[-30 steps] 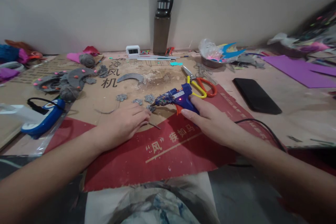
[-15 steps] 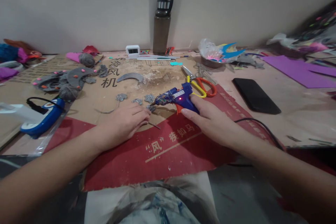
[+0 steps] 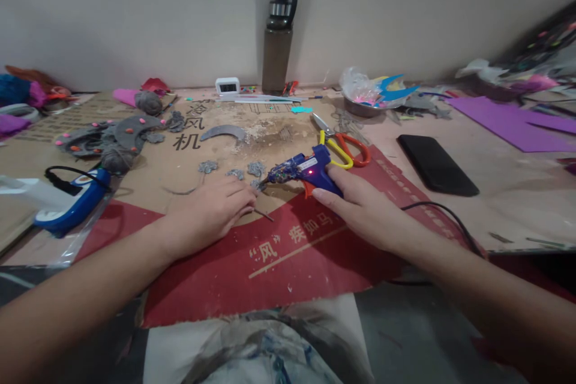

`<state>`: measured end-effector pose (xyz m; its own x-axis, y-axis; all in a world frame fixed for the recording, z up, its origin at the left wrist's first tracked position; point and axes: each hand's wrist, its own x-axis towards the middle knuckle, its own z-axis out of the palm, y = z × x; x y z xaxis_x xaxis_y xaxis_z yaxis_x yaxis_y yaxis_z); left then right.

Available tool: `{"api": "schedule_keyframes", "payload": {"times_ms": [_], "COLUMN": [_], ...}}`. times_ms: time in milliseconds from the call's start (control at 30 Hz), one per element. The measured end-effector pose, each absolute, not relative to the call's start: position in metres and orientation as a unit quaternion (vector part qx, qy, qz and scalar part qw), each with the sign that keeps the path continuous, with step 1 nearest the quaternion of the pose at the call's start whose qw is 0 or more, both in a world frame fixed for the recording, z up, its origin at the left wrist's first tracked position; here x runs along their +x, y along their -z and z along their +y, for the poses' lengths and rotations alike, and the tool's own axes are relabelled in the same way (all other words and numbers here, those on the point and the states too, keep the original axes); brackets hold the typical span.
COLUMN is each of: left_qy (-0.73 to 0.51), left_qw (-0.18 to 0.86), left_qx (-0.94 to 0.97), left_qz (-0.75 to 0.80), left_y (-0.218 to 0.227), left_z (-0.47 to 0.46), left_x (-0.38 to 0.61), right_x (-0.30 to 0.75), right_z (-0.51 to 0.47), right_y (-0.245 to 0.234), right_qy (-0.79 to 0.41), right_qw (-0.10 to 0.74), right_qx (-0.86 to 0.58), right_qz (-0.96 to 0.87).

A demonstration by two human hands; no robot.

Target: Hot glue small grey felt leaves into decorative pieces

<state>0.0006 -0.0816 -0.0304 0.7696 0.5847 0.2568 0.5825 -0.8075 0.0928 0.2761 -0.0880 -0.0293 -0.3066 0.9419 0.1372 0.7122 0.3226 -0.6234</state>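
My right hand (image 3: 360, 207) is wrapped round the handle of a blue hot glue gun (image 3: 317, 169) with an orange trigger and a lit red light. The gun's nozzle points left and meets a small grey yarn piece (image 3: 258, 184) at my left fingertips. Fingers bent together, my left hand (image 3: 216, 207) rests on the cardboard (image 3: 306, 270) and grips that piece; the fingers hide most of it. A thin grey strand (image 3: 264, 215) pokes out below them. Just beyond lie several similar curled yarn pieces (image 3: 256, 168) and a grey crescent (image 3: 224, 131).
Scissors (image 3: 344, 147) with yellow and red handles lie behind the glue gun. A black phone (image 3: 437, 165) is on the right, a blue power strip (image 3: 74, 201) on the left. A bottle (image 3: 276, 57) and a small clock (image 3: 227, 85) stand by the wall. The gun's cord (image 3: 450, 213) trails rightward.
The glue gun's nozzle has shifted very slightly to the right and is a little higher at the yarn piece. Both hands keep their holds.
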Motion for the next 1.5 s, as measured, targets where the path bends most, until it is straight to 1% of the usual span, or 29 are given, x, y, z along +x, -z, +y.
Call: {"api": "schedule_keyframes", "payload": {"times_ms": [133,433,633,767,967,1100,1167,1267,1367,1433,1500], "left_qy": [-0.139,-0.145,-0.138,-0.141,-0.136,-0.18,-0.198,-0.238,-0.316,-0.365,-0.387], "left_qw": [0.004,0.007,0.011,0.016,0.02,0.005,-0.002,0.003,0.004,-0.023,-0.057], "left_qx": [0.94,0.942,0.94,0.941,0.942,0.944,0.946,0.934,0.886,0.837,0.788], "left_qz": [0.311,0.303,0.311,0.307,0.305,0.276,0.258,0.268,0.339,0.408,0.475], "left_y": [0.032,0.031,0.031,0.03,0.022,0.02,0.019,0.014,0.009,0.005,0.002], "left_z": [-0.082,-0.082,-0.082,-0.081,-0.085,-0.085,-0.085,-0.086,-0.086,-0.081,-0.073], "left_x": [-0.001,0.0,0.0,0.0,-0.001,-0.001,0.0,0.0,-0.004,-0.01,-0.018], "right_x": [0.273,0.28,0.274,0.275,0.277,0.268,0.259,0.242,0.227,0.223,0.224], "right_z": [-0.086,-0.088,-0.086,-0.086,-0.081,-0.067,-0.058,-0.041,-0.024,-0.015,-0.006], "right_y": [0.029,0.029,0.026,0.02,0.009,0.001,-0.001,-0.001,0.003,0.007,0.015], "right_qy": [-0.243,-0.244,-0.252,-0.256,-0.297,-0.306,-0.335,-0.397,-0.465,-0.512,-0.543], "right_qw": [0.238,0.257,0.244,0.266,0.319,0.358,0.385,0.449,0.475,0.48,0.483], "right_qx": [-0.534,-0.544,-0.535,-0.547,-0.533,-0.531,-0.519,-0.477,-0.437,-0.412,-0.401], "right_qz": [-0.774,-0.761,-0.769,-0.751,-0.725,-0.704,-0.686,-0.643,-0.606,-0.582,-0.558]}}
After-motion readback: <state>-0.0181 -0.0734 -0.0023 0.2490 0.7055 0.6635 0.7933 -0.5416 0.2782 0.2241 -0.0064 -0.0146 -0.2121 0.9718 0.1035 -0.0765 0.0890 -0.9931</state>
